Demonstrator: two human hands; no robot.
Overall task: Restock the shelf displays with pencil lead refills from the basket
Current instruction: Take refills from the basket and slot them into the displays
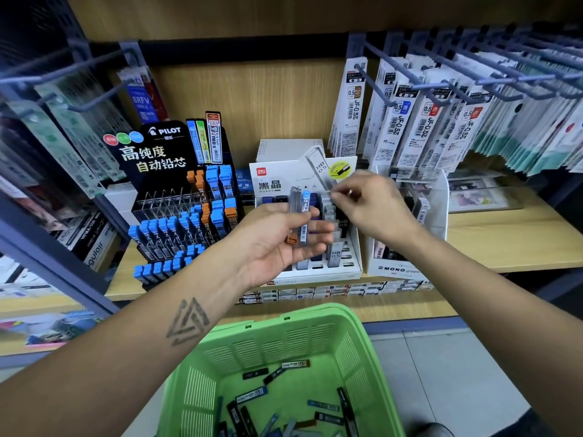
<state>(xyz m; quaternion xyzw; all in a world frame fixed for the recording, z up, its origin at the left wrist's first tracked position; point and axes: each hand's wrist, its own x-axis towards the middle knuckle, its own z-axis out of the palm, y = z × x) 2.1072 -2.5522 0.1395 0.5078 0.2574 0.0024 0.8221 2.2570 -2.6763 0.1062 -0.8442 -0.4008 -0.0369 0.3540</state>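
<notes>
The lead refill tubes (299,216) lie fanned across my left hand (277,238), fingers half curled under them, long axes running twelve to six. My right hand (366,203) is nearer the white Deli display (353,257), thumb and forefinger pinching one pale tube at the slots, at two o'clock from the bundle. The green basket (356,335) sits at six.

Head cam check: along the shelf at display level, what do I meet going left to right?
Black Pilot display → white Deli display → clear Mono display. In front of the Deli display, the left hand holds a few refill cases; the right hand pinches one above the Deli display's slots.
</notes>
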